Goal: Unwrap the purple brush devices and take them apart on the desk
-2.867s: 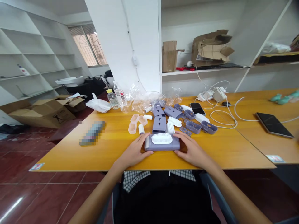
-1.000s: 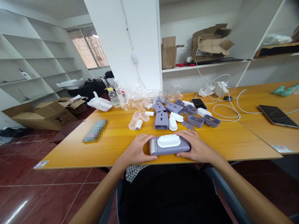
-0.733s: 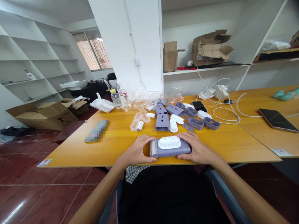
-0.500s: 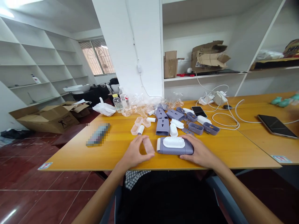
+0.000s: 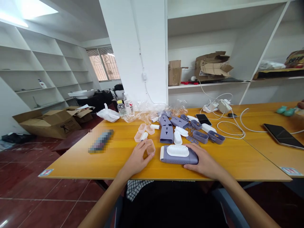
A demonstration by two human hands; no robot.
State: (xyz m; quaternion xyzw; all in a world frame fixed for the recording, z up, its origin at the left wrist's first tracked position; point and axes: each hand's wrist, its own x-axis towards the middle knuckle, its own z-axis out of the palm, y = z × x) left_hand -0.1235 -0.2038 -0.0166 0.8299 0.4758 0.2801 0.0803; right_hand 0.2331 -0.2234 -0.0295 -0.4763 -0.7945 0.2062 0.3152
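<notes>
My left hand (image 5: 136, 159) holds a small translucent pinkish cup (image 5: 149, 150) between thumb and fingers, its opening showing. On the right, my right hand (image 5: 204, 161) is closed round the end of a purple-grey casing (image 5: 169, 160) with a cream-coloured end, lying near the table's front edge. A white bristled brush head (image 5: 177, 150) sits on top of that casing. Just beyond my left hand are more pinkish cups (image 5: 138, 136) joined or touching, with a small white roller (image 5: 144, 136) beside them.
Purple-grey casings (image 5: 166, 134), white brush heads (image 5: 177, 138) and oval purple trays (image 5: 200, 136) lie in the middle of the table (image 5: 78, 167). Behind them are clear plastic wrap, bottles (image 5: 121, 109) and a white bag (image 5: 108, 114). A phone (image 5: 203, 119), cables and a tablet (image 5: 283, 134) lie to the right.
My left hand has turned the pinkish cup so its opening now shows, and shifted it slightly towards the other cups. My right hand stays on the purple-grey casing. The camera view has tilted up.
</notes>
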